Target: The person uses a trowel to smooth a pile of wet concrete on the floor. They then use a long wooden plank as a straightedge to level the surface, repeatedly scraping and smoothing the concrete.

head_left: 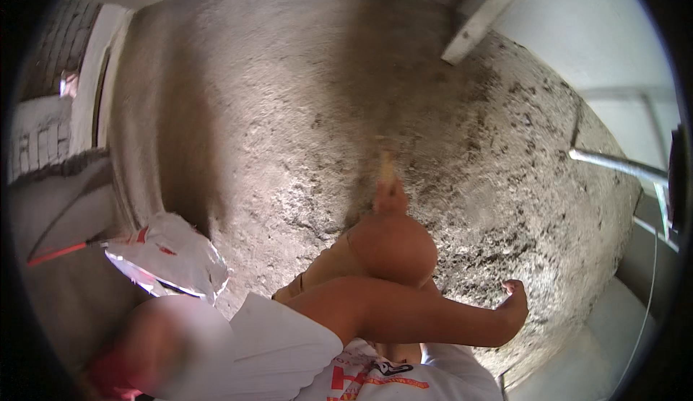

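A bare arm, apparently my left, comes out of a white sleeve (289, 340) and crosses the view to the right. At its end my left hand (513, 296) shows small, its fingertips curled in over the rough grey surface (289, 98); anything inside them is hidden. Behind that arm a rounded bare limb (393, 249) points away from me. It ends in what looks like my right hand (390, 197), reddish and smeared by motion. A thin pale piece (388, 163) extends beyond it toward the surface, too blurred to name. Beside the limb lies beige cloth or skin; I cannot tell which.
A shiny white plastic sack (173, 256) with red print is at the left. A red stick-like thing (58, 254) is beyond it. A pale beam (491, 15) juts in at upper right, and a metal pole (617, 163) reaches in from the right. Dark crumbs dot the surface.
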Tool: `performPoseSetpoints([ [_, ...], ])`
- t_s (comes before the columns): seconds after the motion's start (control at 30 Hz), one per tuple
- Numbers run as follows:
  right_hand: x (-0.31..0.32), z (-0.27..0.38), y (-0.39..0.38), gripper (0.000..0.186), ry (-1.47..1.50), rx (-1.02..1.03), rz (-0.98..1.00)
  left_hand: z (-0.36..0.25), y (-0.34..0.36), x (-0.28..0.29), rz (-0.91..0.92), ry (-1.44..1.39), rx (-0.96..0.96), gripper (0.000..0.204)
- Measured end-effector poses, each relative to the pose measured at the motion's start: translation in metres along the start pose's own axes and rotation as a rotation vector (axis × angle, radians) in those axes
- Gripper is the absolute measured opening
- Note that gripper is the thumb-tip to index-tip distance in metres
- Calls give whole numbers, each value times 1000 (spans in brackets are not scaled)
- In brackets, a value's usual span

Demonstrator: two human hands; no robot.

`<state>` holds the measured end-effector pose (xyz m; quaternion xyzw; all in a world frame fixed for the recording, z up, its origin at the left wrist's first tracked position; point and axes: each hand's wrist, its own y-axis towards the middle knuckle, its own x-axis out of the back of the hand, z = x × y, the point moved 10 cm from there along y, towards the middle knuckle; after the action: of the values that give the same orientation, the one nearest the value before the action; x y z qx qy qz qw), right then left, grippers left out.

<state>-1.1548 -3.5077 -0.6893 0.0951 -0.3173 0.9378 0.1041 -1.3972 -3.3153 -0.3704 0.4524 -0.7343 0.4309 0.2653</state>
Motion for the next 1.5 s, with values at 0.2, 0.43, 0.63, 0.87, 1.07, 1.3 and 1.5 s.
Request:
performPoseSetpoints([
  [0.2,-3,26,45,42,24,52,-15,5,-12,14,-80,24,21,32],
  [0.43,110,21,17,31,377,-102,-204,27,-36,36,-129,-30,-46,29],
  [0.63,165,-6,-40,29,453,-129,-545,18,-36,37,-154,-42,-71,27],
  [0.87,69,57,41,34,29,144,-207,23,-36,32,-183,-62,-22,20],
  [1.07,84,74,82,36,70,84,-212,33,-33,30,-249,41,-18,15],
  [1.3,151,21,8,33,372,-140,-428,33,-38,26,-221,52,-46,14],
  [1.5,159,31,0,37,274,-27,-490,21,-29,34,-289,22,-85,12],
])
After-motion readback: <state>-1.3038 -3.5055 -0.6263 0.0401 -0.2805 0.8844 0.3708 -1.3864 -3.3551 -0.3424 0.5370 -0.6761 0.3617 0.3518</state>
